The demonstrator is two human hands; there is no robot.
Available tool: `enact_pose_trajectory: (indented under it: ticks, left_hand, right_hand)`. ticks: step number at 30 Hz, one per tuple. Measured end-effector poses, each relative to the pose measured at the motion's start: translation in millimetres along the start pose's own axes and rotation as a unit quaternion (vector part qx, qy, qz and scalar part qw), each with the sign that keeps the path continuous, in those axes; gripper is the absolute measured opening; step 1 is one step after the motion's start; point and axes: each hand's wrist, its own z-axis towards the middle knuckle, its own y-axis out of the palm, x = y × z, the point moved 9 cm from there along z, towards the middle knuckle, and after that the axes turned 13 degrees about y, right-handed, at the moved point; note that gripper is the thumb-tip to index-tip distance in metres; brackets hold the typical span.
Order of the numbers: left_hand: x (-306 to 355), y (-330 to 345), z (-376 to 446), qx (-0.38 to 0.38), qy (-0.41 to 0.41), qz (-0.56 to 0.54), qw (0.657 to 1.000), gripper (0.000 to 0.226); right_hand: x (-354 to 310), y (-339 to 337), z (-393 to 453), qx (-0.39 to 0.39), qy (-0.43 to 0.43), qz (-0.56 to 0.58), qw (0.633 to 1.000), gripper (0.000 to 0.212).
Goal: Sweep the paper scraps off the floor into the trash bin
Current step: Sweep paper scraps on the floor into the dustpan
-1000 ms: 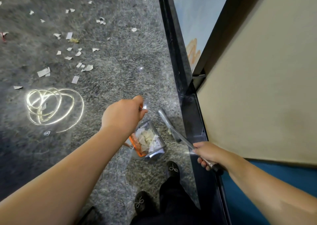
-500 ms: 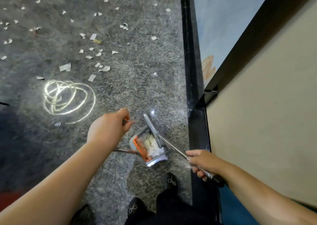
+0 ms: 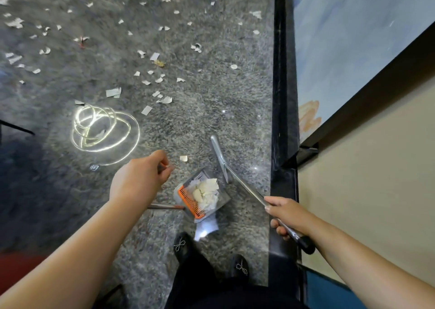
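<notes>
The dustpan [image 3: 202,194] sits on the speckled grey floor [image 3: 211,111], just ahead of the person's black shoes [image 3: 182,245], and it has an orange comb edge [image 3: 190,201] on its near side. A heap of white paper scraps [image 3: 206,192] lies inside the dustpan. The left hand [image 3: 141,179] is to the left of the dustpan, with its fingers curled tight round the thin dustpan handle [image 3: 164,206]. The right hand [image 3: 286,214] is to the right of the dustpan and grips the silver broom pole [image 3: 244,186], which slants down to a narrow broom head [image 3: 219,153] just past the dustpan's far right corner. One loose scrap [image 3: 183,158] lies just beyond the dustpan. Many more scraps [image 3: 150,56] are spread far beyond the dustpan and to its left. A bright looping light glare [image 3: 103,129] shines on the floor left of the dustpan. A black wall base [image 3: 282,96] runs to the right of the dustpan
</notes>
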Motion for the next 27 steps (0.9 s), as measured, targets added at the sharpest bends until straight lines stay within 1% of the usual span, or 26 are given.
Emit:
enact_pose_trajectory:
  ticks: [8, 14, 18, 22, 27]
  left_hand:
    - [-94, -35, 14, 0.01, -0.042, 0.002, 0.999, 0.02]
    - [-171, -53, 27, 0.02, -0.093, -0.009, 0.995, 0.017]
    - [-201, -48, 42, 0.002, -0.109, -0.019, 0.994, 0.019]
    - [-223, -49, 66, -0.004, -0.13, -0.007, 0.991, 0.019]
    - [-237, -45, 104, -0.027, -0.121, 0.027, 0.992, 0.022]
  right_hand:
    - [-72, 49, 28, 0.022, 0.005, 0.009, 1.0, 0.05]
    - [-121, 89, 52, 0.015, 0.018, -0.018, 1.0, 0.048]
    - [-152, 108, 69, 0.012, 0.036, -0.032, 0.999, 0.051]
    - [-186, 124, 87, 0.007, 0.05, -0.047, 0.998, 0.05]
    - [-234, 146, 109, -0.003, 0.061, -0.11, 0.992, 0.047]
